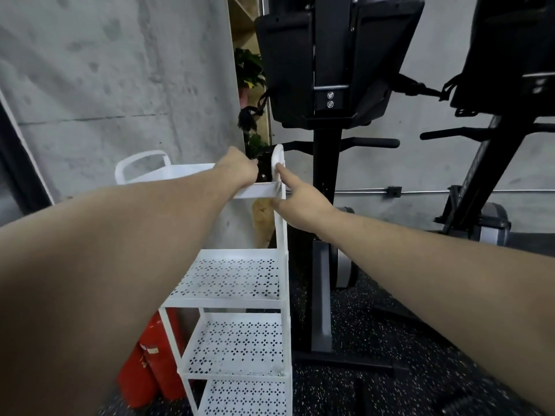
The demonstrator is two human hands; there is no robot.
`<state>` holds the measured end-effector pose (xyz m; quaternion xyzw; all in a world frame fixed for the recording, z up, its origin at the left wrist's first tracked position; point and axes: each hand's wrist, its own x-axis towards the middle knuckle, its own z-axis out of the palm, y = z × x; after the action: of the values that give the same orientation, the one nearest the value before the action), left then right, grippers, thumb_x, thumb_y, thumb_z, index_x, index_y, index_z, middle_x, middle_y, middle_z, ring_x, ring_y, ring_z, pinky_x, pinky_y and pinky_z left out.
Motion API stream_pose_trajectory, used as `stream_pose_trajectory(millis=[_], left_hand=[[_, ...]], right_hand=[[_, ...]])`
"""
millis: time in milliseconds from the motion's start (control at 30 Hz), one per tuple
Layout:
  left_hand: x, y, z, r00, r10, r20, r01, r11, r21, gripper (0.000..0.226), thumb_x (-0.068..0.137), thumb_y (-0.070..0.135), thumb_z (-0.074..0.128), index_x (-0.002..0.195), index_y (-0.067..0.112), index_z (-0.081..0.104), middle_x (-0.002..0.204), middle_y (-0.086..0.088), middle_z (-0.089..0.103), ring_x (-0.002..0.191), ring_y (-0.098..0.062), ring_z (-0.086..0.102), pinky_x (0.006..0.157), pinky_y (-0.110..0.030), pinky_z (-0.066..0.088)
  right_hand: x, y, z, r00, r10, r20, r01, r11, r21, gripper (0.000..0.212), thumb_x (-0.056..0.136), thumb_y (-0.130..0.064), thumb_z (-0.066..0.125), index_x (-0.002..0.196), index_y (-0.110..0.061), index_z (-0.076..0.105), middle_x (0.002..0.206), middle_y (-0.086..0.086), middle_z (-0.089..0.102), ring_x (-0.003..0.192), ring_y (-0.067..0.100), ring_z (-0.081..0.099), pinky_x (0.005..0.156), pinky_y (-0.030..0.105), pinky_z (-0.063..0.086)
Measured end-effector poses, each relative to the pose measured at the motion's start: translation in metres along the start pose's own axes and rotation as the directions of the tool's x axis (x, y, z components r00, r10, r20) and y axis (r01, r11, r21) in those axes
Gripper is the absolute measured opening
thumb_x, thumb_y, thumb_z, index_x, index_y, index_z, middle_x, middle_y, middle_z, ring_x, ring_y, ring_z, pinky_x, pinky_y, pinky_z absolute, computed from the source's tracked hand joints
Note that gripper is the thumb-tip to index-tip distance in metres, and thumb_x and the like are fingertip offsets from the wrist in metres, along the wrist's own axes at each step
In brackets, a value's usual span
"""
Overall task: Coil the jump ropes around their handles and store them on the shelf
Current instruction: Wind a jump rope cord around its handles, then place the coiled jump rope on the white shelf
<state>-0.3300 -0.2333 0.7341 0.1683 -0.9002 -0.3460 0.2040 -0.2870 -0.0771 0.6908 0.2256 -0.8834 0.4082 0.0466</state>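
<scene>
A white metal shelf (240, 283) stands against a grey concrete wall (120, 85), with a black exercise machine (327, 145) close on its right side and a second machine (495, 115) farther right. Two red fire extinguishers (150, 370) stand on the speckled black floor (375, 325) at the shelf's lower left, tight against its leg. The lower tiers of the shelf are perforated trays with open room above each; the top tray has a raised rim and a looped white handle at each end.

Something black (265, 169) sits at the right end of the top tray, just inside the right loop handle; only a small dark patch of it shows between the two hands, so its form and whether it is a coiled jump rope cannot be told.

The left hand (240, 172) reaches over the near rim into the top tray, its fingers curled down at the black thing; whether they grip it cannot be told. The right hand (297, 199) is outside the shelf's right end, forefinger stretched out and touching the loop handle, thumb under the tray's corner, holding nothing.
</scene>
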Motion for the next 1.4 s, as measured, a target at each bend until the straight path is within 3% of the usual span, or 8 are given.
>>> stream_pose_trajectory(millis=[200, 467, 567, 667, 733, 967, 1167, 1400], left_hand=[[-0.013, -0.001, -0.004, 0.993, 0.082, 0.089, -0.102, 0.961, 0.256, 0.046, 0.11, 0.036, 0.041, 0.141, 0.004, 0.048, 0.141, -0.018, 0.055, 0.128, -0.035, 0.052, 0.106, -0.042, 0.041], [-0.028, -0.003, -0.03, 0.979, 0.074, 0.187, -0.131, 0.94, 0.315, 0.025, 0.104, 0.025, 0.05, 0.105, 0.003, 0.061, 0.106, -0.013, 0.058, 0.095, -0.026, 0.054, 0.076, -0.033, 0.04], [-0.044, 0.001, -0.039, 0.974, 0.123, 0.193, -0.185, 0.918, 0.351, 0.024, 0.101, 0.024, 0.051, 0.096, 0.004, 0.061, 0.1, -0.013, 0.062, 0.089, -0.026, 0.056, 0.065, -0.031, 0.038], [-0.074, 0.013, -0.049, 0.945, 0.186, 0.268, -0.279, 0.886, 0.37, 0.03, 0.102, 0.022, 0.048, 0.109, 0.005, 0.071, 0.112, -0.012, 0.069, 0.101, -0.028, 0.061, 0.077, -0.033, 0.046], [-0.099, 0.023, -0.056, 0.923, 0.215, 0.32, -0.322, 0.887, 0.331, 0.032, 0.102, 0.019, 0.048, 0.123, 0.012, 0.072, 0.123, -0.006, 0.069, 0.106, -0.023, 0.061, 0.082, -0.031, 0.046], [-0.196, 0.051, -0.072, 0.83, 0.319, 0.457, -0.487, 0.814, 0.316, 0.023, 0.095, 0.012, 0.051, 0.11, 0.014, 0.068, 0.109, -0.005, 0.067, 0.095, -0.022, 0.059, 0.064, -0.026, 0.042], [-0.293, 0.081, -0.08, 0.761, 0.361, 0.539, -0.584, 0.743, 0.326, 0.022, 0.097, 0.013, 0.051, 0.077, 0.024, 0.05, 0.083, 0.0, 0.058, 0.083, -0.021, 0.056, 0.063, -0.03, 0.041], [-0.411, 0.074, -0.052, 0.657, 0.409, 0.634, -0.648, 0.736, 0.197, 0.016, 0.098, 0.02, 0.057, 0.084, 0.025, 0.05, 0.094, -0.002, 0.062, 0.085, -0.022, 0.058, 0.07, -0.03, 0.043]], right_hand=[[-0.001, -0.002, -0.002, 0.998, -0.014, 0.069, 0.018, 0.998, -0.058, 0.066, 0.106, -0.024, 0.046, 0.162, -0.031, 0.012, 0.148, 0.004, 0.045, 0.098, 0.012, 0.047, 0.077, 0.016, 0.035], [-0.018, -0.015, -0.01, 0.994, 0.03, 0.107, -0.008, 0.979, -0.201, 0.07, 0.105, -0.027, 0.047, 0.162, -0.032, 0.005, 0.08, -0.011, 0.039, 0.063, 0.004, 0.039, 0.049, 0.015, 0.033], [-0.03, -0.024, -0.014, 0.991, 0.033, 0.126, 0.002, 0.962, -0.272, 0.074, 0.103, -0.029, 0.051, 0.162, -0.036, 0.006, 0.101, 0.001, 0.059, 0.068, 0.007, 0.049, 0.052, 0.017, 0.034], [-0.047, -0.035, -0.021, 0.989, 0.025, 0.148, 0.02, 0.955, -0.297, 0.073, 0.102, -0.03, 0.054, 0.162, -0.032, 0.013, 0.149, 0.005, 0.051, 0.118, 0.023, 0.06, 0.088, 0.027, 0.049], [-0.062, -0.044, -0.03, 0.99, 0.005, 0.141, 0.033, 0.962, -0.27, 0.067, 0.1, -0.027, 0.055, 0.16, -0.028, 0.024, 0.147, 0.004, 0.052, 0.125, 0.025, 0.056, 0.099, 0.033, 0.049], [-0.137, -0.076, -0.076, 0.981, 0.008, 0.196, 0.073, 0.912, -0.403, 0.031, 0.1, -0.034, 0.057, 0.123, -0.012, 0.059, 0.102, 0.002, 0.06, 0.092, 0.021, 0.057, 0.074, 0.029, 0.044], [-0.224, -0.082, -0.116, 0.965, 0.06, 0.254, 0.092, 0.833, -0.546, 0.022, 0.094, -0.033, 0.063, 0.078, -0.027, 0.05, 0.082, -0.006, 0.056, 0.081, 0.018, 0.056, 0.068, 0.027, 0.04], [-0.345, -0.058, -0.132, 0.951, 0.169, 0.257, 0.041, 0.759, -0.65, 0.017, 0.099, -0.019, 0.05, 0.097, -0.015, 0.065, 0.084, 0.0, 0.061, 0.077, 0.018, 0.058, 0.059, 0.027, 0.04]])
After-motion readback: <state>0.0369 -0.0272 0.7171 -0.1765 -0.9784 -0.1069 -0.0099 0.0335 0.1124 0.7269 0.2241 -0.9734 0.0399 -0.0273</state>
